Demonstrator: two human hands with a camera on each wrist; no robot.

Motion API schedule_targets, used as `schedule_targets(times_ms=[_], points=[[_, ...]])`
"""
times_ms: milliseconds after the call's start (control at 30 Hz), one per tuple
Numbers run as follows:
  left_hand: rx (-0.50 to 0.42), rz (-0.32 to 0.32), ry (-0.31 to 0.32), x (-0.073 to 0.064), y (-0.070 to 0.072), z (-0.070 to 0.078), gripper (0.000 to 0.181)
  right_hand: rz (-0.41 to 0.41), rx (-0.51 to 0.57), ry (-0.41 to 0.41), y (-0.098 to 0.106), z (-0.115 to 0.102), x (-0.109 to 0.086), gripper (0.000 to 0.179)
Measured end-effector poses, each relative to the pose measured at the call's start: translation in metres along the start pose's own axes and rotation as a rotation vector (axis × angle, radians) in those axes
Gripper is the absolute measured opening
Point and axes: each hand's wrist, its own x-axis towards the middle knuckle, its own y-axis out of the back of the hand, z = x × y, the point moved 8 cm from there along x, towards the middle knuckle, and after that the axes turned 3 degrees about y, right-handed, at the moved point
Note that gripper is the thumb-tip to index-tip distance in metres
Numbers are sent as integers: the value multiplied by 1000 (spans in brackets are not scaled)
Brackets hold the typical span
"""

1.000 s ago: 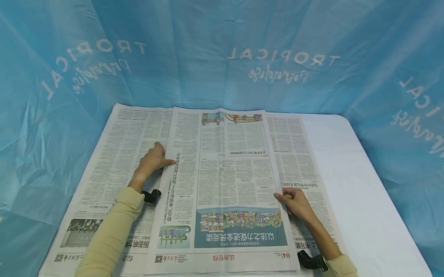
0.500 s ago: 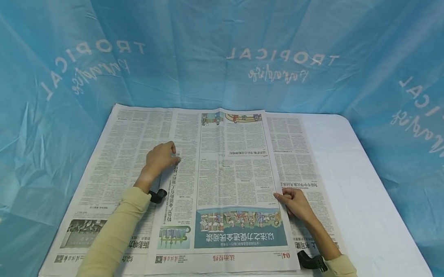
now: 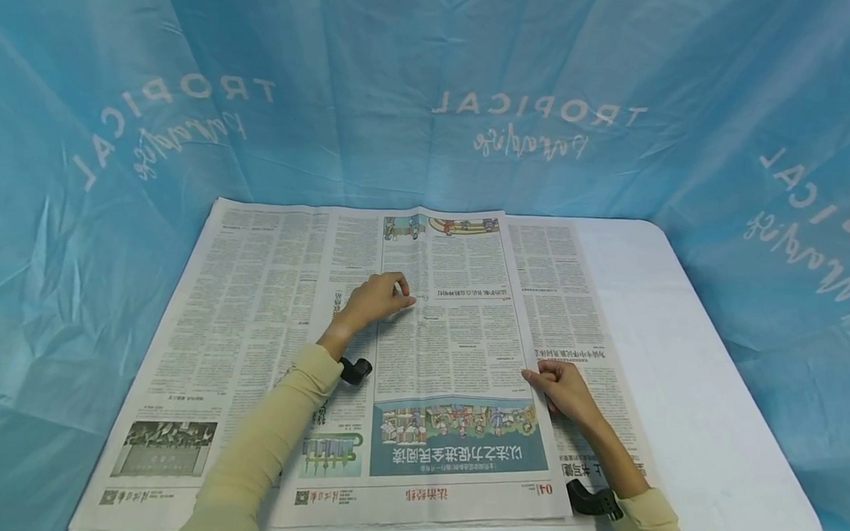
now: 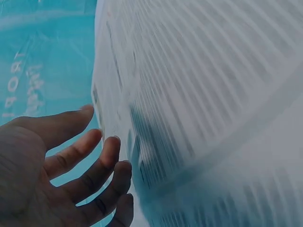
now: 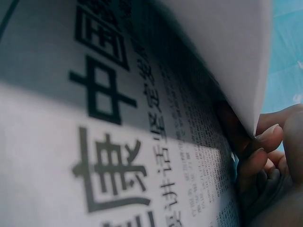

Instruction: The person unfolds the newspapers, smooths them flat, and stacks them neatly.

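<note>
A folded newspaper [image 3: 457,341] lies over a larger spread newspaper [image 3: 248,290] in the head view. My right hand [image 3: 564,389] pinches its right edge between thumb and fingers. In the right wrist view that page edge [image 5: 236,52] is lifted slightly off the printed sheet [image 5: 104,165] beneath, with the fingers of my right hand [image 5: 267,161] at it. My left hand [image 3: 378,299] is over the middle of the top newspaper, fingers loosely bent and holding nothing. The left wrist view has the left hand [image 4: 87,175] apart from the paper [image 4: 199,85].
The newspapers lie on a white table [image 3: 681,368], which shows bare along the right side. Blue curtain fabric [image 3: 401,155] with printed lettering surrounds the table at the back and both sides. Each wrist wears a black strap mount [image 3: 356,370].
My left hand has left the top newspaper's left edge and moved right to above its middle. My right hand has stayed at the right edge, still pinching it.
</note>
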Motion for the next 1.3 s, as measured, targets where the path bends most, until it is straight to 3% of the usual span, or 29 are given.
schedule_targets(times_ms=[400,567,767,1100,1300], points=[[18,-43,-64,28,-30,49,18,13,12,-16,-2,1,0,30],[7,-79,-82,39,-47,62,18,20,-6,-13,-2,1,-1,29],[15,-75,-123,52,-64,76,17,29,-13,-3,0,-2,-3,33],[-46,-80,-154,65,-83,98,20,27,4,-17,0,3,-3,30],[-75,-59,-150,73,-90,104,21,25,18,5,0,2,-3,29]])
